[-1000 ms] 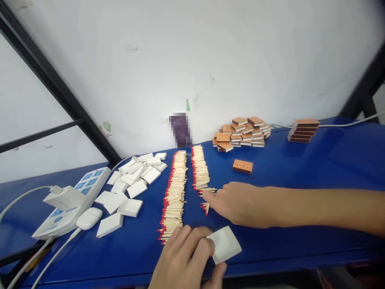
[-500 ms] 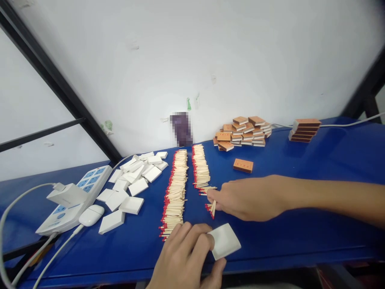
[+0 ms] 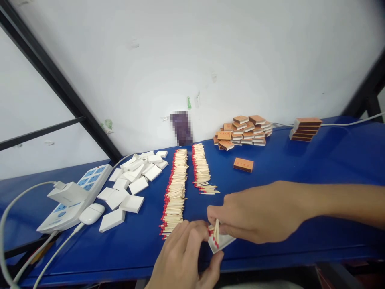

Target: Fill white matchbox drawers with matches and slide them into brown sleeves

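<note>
A small bunch of matches (image 3: pixel 216 234), red heads pointing down and left, was pinched in my right grip (image 3: pixel 255 212) at the white tray (image 3: pixel 226 241) — whether the heads touched its floor, I couldn't tell. Half a second earlier the bunch was outside the tray, near the end of the shorter match row (image 3: pixel 201 164); the shift brought matches and tray together. My left grip (image 3: pixel 180 257) held the tray's side. Beyond, a lone orange matchbox (image 3: pixel 243 164) lay on the blue worktop (image 3: pixel 288 168).
</note>
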Demonstrator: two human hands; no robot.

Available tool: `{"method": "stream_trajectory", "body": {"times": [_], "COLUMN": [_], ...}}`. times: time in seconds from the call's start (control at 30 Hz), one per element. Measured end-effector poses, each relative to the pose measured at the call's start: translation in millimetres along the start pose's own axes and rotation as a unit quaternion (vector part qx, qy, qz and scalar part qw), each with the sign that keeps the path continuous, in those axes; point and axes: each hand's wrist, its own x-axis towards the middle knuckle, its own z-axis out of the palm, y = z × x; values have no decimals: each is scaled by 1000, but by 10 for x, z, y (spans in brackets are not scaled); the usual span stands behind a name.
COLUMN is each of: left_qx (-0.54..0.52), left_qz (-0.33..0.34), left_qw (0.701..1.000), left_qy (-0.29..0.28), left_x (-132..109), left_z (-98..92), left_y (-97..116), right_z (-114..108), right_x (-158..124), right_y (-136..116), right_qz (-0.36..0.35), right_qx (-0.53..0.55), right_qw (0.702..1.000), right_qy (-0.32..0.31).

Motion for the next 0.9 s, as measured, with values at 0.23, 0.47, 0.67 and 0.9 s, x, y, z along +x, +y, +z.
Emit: {"method": "stream_trajectory", "body": {"times": [0.23,0.47,0.67,0.9], "left_qx": [-6,4,12,40], "left_qz": [-3,9,22,39], "left_qw": [1000,1000,1000,998], "left_qy": [0,6,-2,33], "left_x": [18,55,55,49], "left_z": [-18,-27,-32,-2], "left_y": [1,33,28,24], "right_z": [155,130,102,68], "right_x": [72,81,62,56], "right_y": [-10,-32,0,1], "right_qz": [-28,-45,-59,-70], "right_qx": [-69,-85,-102,-95], "right_qw": [997,995,992,992], "right_qy": [31,29,46,41]}}
